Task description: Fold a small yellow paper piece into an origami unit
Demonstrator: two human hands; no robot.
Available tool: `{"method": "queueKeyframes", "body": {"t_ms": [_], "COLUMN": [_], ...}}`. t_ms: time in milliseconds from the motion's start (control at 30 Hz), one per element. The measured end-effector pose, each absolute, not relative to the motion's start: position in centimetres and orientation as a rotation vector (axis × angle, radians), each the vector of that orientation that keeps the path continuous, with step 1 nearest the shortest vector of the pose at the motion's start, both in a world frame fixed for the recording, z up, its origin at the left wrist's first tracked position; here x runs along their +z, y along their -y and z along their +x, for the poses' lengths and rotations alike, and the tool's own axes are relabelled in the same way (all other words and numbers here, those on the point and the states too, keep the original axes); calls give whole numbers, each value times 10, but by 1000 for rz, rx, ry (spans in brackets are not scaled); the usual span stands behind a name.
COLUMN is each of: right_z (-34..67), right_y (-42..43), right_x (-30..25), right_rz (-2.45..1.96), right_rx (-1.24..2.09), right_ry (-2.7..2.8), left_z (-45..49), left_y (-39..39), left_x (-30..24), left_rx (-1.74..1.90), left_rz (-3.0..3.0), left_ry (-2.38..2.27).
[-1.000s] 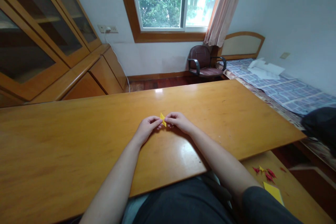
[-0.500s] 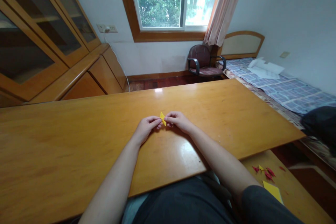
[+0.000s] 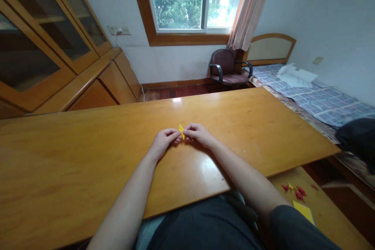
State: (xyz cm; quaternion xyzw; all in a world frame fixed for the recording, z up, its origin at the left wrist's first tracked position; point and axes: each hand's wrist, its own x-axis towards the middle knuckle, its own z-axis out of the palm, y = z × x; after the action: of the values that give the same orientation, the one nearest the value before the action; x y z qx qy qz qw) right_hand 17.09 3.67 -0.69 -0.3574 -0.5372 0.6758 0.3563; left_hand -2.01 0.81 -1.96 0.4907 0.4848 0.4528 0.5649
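Note:
A small piece of folded yellow paper (image 3: 181, 129), pointed at its far and near ends, is held just above the wooden table (image 3: 88, 156). My left hand (image 3: 166, 140) pinches its left side between thumb and fingers. On the opposite side, my right hand (image 3: 197, 133) grips it in a closed pinch. The fingertips nearly meet and cover the paper's middle, so its finer folds cannot be made out.
At lower right, a lower wooden surface (image 3: 331, 218) bears several small red folded papers (image 3: 300, 192), a small yellow one (image 3: 290, 186) and a yellow sheet stack (image 3: 304, 212). An armchair (image 3: 224, 66) stands beyond the table. A bed (image 3: 331, 101) is on the right, a cabinet (image 3: 96, 90) on the left.
Both hands keep their pinch on the yellow paper. Its tilt has shifted very slightly; the rest looks the same.

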Motion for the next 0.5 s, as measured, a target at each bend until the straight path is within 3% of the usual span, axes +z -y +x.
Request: {"method": "queueKeyframes", "body": {"t_ms": [500], "right_z": [169], "right_y": [-38], "right_x": [-10], "right_rz": [-928], "right_rx": [1694], "right_ry": [1396], "left_z": [-17], "left_y": [-7], "left_x": [-14], "left_rx": [1066], "left_rz": [1167], "left_ry": [-1147]}}
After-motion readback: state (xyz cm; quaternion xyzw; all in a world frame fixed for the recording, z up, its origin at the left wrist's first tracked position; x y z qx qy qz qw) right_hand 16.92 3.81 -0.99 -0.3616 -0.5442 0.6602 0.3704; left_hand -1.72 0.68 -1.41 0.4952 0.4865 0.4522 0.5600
